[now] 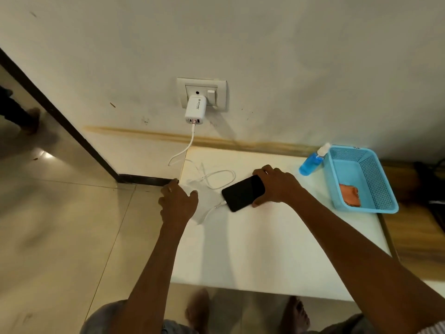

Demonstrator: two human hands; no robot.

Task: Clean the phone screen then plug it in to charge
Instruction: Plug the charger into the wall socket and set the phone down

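The right hand [277, 186] grips the phone [243, 193] at its far end, fingers curled over the upper edge and thumb against the lower edge. The phone lies flat, screen up and dark, on the white table [265, 249], set diagonally near the table's left side. A white cable [212, 179] is plugged into the phone's near-left end; it loops across the table top, drops over the left edge and rises to a white charger [195, 110] seated in the wall socket [201, 94]. The charger carries printed lettering along its face, too small to read with confidence. The left hand [178, 201] hovers at the table's left edge, fingers loosely spread and relaxed, holding nothing visible; its fingertips sit close to the cable loops, and contact cannot be confirmed. At the table's right rear stands a light blue perforated basket [375, 186] containing a folded orange cloth [350, 194]. A bottle of blue liquid [310, 162] with a white cap leans just beside the basket's left rear corner. A brown stain [168, 136] runs along the wall below the socket. Bare feet [198, 307] show beneath the table's near edge.
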